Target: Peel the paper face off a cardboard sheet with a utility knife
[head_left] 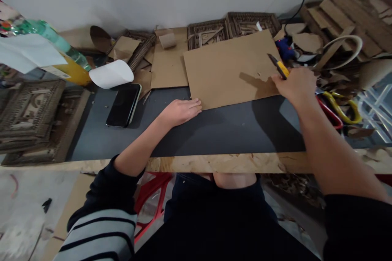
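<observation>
Grey mat (214, 130) under everything, and your big cardboard sheet (229, 69) lies flat on it, right in front of you. Your left hand (183, 112) rests flattened, fingertips on the sheet's near left corner, probably to stop it sliding. Your right hand (295, 83) is wrapped round a yellow cutter (282, 70) at the sheet's right end, blade tipped up, likely keeping it clear of the board. That hand hides the sheet's near right corner, btw. Scissors (337, 109) right of the sheet are partly covered too, and can't tell what's under the scraps (308, 43) up there.
</observation>
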Demonstrator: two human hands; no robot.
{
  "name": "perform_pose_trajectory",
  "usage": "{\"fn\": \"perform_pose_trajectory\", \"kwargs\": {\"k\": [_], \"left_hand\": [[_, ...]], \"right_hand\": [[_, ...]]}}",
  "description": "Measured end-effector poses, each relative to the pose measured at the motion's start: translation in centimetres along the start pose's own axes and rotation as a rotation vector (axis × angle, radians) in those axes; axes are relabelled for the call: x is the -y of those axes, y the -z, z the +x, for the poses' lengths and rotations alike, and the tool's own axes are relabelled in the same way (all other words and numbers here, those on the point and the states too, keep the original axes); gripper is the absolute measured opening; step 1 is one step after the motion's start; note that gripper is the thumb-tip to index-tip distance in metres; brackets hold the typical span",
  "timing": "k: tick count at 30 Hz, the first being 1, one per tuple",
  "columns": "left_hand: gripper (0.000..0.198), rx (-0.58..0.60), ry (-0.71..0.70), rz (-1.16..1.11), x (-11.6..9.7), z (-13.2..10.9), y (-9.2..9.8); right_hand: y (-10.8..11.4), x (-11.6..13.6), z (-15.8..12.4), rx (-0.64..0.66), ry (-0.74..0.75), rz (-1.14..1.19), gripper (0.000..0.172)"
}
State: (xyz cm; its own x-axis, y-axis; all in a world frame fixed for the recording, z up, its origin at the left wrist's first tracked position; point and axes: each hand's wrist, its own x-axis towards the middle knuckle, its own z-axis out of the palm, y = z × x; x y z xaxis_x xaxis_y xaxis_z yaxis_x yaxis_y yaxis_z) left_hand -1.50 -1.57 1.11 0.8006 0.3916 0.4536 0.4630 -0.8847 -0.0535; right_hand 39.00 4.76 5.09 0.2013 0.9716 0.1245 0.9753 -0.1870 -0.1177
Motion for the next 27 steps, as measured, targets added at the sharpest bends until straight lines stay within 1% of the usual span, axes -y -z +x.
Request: {"fn": "perform_pose_trajectory", "kwargs": {"k": [3,5,7,9,12,14,15,17,20,22,24,27], "left_hand": [[0.027,0.094,0.077,-0.114,0.5,0.0,0.4],[0.025,0.15,0.126,-0.223,0.9,0.1,0.9],[0.024,0.15,0.144,-0.308,1.3,0.0,1.4],[0.029,0.078,0.151,-0.342,1.5,-0.5,1.5],[0.034,0.001,0.161,-0.317,2.0,-1.6,0.7],[0.034,-0.008,0.17,-0.306,2.1,-2.0,0.2],[0.034,0.003,0.18,-0.287,2.0,-2.0,0.2],[0.036,0.048,0.203,-0.234,1.5,-1.6,0.9],[0.041,0.179,0.225,-0.189,0.7,-0.7,2.3],[0.04,0.232,0.261,-0.182,0.3,-0.4,2.7],[0.038,0.227,0.298,-0.171,0.1,-0.3,2.8],[0.035,0.177,0.298,-0.093,-0.1,-0.4,2.5]], "right_hand": [[-0.8,0.2,-0.3,0.018,-0.118,-0.019,0.046],[-1.1,0.5,-0.8,-0.01,-0.111,0.005,0.042],[-1.3,0.8,-1.3,-0.035,-0.096,0.028,0.036],[-1.7,0.9,-1.8,-0.059,-0.04,0.069,0.027],[-2.6,0.5,-1.8,-0.11,0.012,0.113,0.021],[-3.2,-0.1,-1.5,-0.139,0.024,0.132,0.02],[-3.3,-0.3,-1.4,-0.143,0.027,0.136,0.02],[-3.5,-0.8,-1.1,-0.156,0.04,0.158,0.019],[-3.9,-1.4,-0.4,-0.218,0.063,0.234,0.014],[-4.1,-1.7,0.0,-0.263,0.102,0.298,0.012],[-4.0,-1.8,0.2,-0.307,0.116,0.345,0.014],[-3.3,-1.6,-0.2,-0.362,0.112,0.364,0.022]]}}
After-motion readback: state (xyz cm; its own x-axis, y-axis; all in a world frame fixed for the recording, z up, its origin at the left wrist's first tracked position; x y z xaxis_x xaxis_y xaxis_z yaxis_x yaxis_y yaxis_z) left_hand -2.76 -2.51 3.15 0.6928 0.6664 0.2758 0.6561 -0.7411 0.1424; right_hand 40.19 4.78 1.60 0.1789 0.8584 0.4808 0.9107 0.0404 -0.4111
